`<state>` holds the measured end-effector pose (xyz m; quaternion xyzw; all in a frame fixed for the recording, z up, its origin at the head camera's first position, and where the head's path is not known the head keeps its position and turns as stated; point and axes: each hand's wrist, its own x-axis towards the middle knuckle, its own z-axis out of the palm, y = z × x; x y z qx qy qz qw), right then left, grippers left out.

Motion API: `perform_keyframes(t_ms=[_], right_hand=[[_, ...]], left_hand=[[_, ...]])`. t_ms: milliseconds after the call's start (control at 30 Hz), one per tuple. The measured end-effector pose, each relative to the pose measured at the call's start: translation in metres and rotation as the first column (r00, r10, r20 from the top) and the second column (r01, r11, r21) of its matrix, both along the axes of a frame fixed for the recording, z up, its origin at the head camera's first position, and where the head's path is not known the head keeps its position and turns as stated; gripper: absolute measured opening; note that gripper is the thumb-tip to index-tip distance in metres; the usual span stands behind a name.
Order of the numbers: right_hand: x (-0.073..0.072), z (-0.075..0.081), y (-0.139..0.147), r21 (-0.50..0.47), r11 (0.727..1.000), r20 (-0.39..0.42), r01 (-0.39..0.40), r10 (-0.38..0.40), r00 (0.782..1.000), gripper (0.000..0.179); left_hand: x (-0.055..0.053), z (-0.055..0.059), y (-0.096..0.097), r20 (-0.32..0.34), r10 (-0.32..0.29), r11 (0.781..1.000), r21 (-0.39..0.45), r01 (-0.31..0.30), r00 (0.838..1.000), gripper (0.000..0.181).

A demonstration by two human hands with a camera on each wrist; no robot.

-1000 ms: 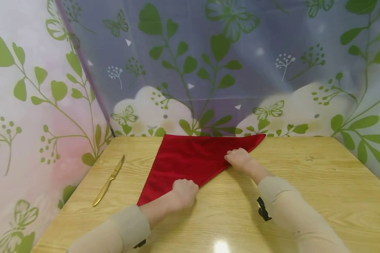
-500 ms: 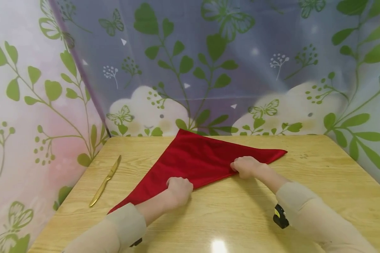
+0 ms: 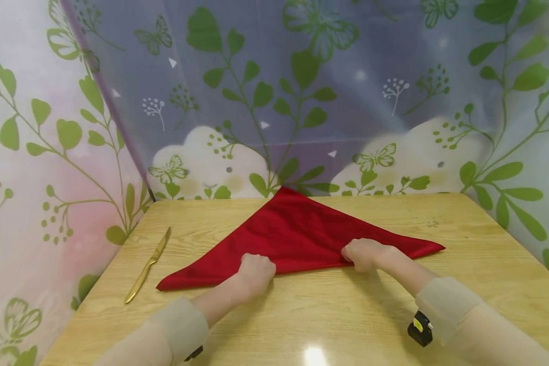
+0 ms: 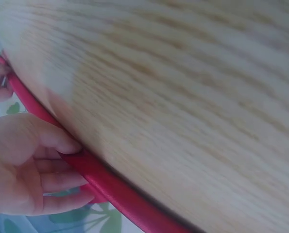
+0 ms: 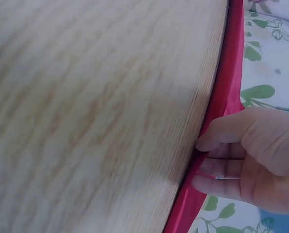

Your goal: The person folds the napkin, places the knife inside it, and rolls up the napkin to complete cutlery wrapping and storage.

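Note:
A red cloth napkin (image 3: 293,229), folded into a triangle, lies on the wooden table with its peak at the far edge and its long folded side toward me. My left hand (image 3: 256,274) pinches that near fold left of its middle; in the left wrist view the thumb (image 4: 61,141) presses on top of the red edge (image 4: 110,187). My right hand (image 3: 366,254) grips the same fold farther right. In the right wrist view its thumb (image 5: 212,138) and fingers close on the red edge (image 5: 227,87). The cloth's two side corners stretch out beyond both hands.
A gold table knife (image 3: 148,267) lies at the left of the wooden table (image 3: 347,315), its blade pointing away. Patterned curtains (image 3: 238,101) with leaves and butterflies stand behind and along both sides of the table.
The napkin has turned clockwise, so its near fold now runs almost level and its peak points away. My right hand has come nearer and to the right; the left has shifted slightly left.

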<state>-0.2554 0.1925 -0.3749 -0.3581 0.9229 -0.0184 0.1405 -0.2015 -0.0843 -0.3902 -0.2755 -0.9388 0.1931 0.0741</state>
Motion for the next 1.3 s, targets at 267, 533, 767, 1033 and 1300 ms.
perform_keyframes(t_ms=[267,533,767,1033,1300], right_hand=[[0.016,0.000,0.006,0.017,0.999,-0.080,-0.032,0.033,0.996,0.024],[0.030,-0.007,0.019,0.073,0.997,-0.235,-0.037,0.054,0.970,0.018],[0.033,-0.010,0.048,0.084,0.996,-0.335,0.022,0.007,0.942,0.018],[0.028,-0.014,0.083,0.067,0.995,-0.363,0.075,-0.046,0.931,0.021],[0.034,-0.012,0.100,-0.052,0.998,-0.294,0.043,-0.056,0.954,0.032]], left_hand=[[-0.004,-0.002,-0.006,-0.026,-0.118,0.990,0.078,0.120,0.993,0.032],[0.006,0.000,-0.020,0.012,0.048,0.998,0.042,-0.049,0.999,0.027],[0.015,0.000,-0.063,0.047,0.198,0.980,0.009,-0.198,0.979,0.027],[0.018,0.000,-0.112,0.019,0.199,0.978,0.051,-0.200,0.980,0.022],[0.019,0.005,-0.134,0.038,0.065,0.993,0.095,-0.069,0.997,0.021]])
